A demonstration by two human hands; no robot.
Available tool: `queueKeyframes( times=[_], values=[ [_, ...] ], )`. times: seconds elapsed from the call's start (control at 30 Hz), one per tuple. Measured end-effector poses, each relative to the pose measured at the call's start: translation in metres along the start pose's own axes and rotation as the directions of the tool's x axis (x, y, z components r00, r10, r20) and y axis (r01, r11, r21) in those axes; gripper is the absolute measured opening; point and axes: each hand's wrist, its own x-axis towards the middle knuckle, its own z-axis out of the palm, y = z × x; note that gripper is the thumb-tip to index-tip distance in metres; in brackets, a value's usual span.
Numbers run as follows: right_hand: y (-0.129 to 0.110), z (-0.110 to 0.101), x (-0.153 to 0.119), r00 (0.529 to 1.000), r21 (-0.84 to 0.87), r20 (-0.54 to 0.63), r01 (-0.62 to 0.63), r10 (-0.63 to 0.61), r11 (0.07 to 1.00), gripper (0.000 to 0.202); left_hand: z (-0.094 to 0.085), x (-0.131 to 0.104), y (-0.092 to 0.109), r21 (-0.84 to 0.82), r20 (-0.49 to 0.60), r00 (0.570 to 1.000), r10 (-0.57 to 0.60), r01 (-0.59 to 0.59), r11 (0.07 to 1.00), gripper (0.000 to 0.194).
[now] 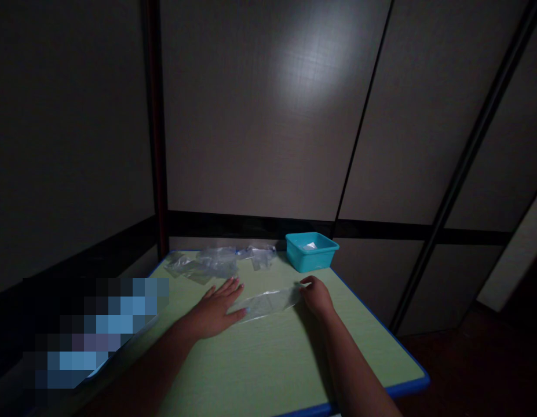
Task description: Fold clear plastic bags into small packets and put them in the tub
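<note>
A clear plastic bag [268,303] lies stretched across the table between my two hands. My left hand [218,308] rests flat with its fingers spread, the thumb on the bag's left end. At the other end, my right hand [317,295] pinches the bag's edge between thumb and fingers, slightly above the tabletop. Beyond my left hand is a loose pile of clear plastic bags [216,262], with a few more bags [260,255] beside it near the back edge.
A turquoise plastic basket [314,260] stands at the back right corner, something pale inside it. The green table [251,370] has a blue rim. Dark panelled doors [251,145] rise right behind it. A pixelated patch covers the left side.
</note>
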Motion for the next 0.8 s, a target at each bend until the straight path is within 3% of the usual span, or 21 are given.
queueKeyframes(
  times=[0.2,0.47,0.8],
  values=[
    [-0.005,0.000,-0.003,1.000,-0.054,-0.019,-0.016,0.015,0.998,0.020,-0.003,-0.003,0.019,-0.041,0.056,0.984,0.171,-0.169,0.985,0.068],
    [-0.002,0.005,0.004,0.999,-0.009,-0.049,-0.003,0.003,1.000,0.025,-0.003,0.001,0.038,-0.084,0.039,0.940,0.338,-0.334,0.939,0.063],
    [0.001,0.011,0.008,0.998,0.103,-0.053,0.039,-0.034,0.994,0.021,-0.002,-0.001,0.043,-0.131,0.034,0.934,0.356,-0.349,0.928,0.057]
  ],
)
